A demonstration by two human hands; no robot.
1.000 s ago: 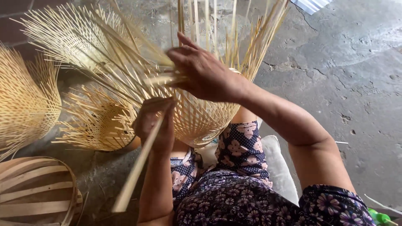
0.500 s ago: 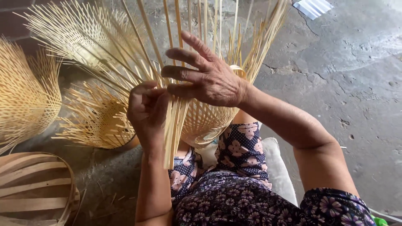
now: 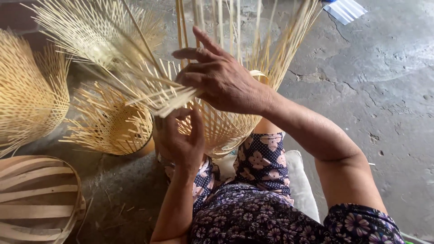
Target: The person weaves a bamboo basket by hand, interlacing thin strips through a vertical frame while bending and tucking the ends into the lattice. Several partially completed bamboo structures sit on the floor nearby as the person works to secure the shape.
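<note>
Since half a second ago, the left hand (image 3: 181, 140) has dropped lower, and the thick bundle of strips that stood upright between the two hands is now fanned out to the left in a flat spray (image 3: 153, 92). The right hand (image 3: 221, 81) has stayed almost in the same place, above the half-woven bamboo basket (image 3: 226, 129).

This basket sits on the person's lap, over the knees in dark flowered cloth (image 3: 262, 158), with its loose upright strips (image 3: 235, 27) rising toward the far edge of the floor. The right hand lies on top of it, palm down, fingers (image 3: 199, 54) spread and nearly straight, pointing left. They press on the strips and do not close around any of them. The left hand is under the spray, palm toward the basket, thumb and fingers partly curled against the woven wall. Whether it pinches a strip, I cannot tell, because the spray hides the fingertips.

On the concrete floor (image 3: 384, 113), just beside the lap at the left, stands a smaller unfinished basket (image 3: 113, 126). Behind it lies another spiky bundle of strips (image 3: 90, 31). At the left edge is one more woven piece (image 3: 27, 99), and in the near left corner a frame of wide bamboo bands (image 3: 36, 203). A white sheet (image 3: 346, 9) lies in the far right corner.
</note>
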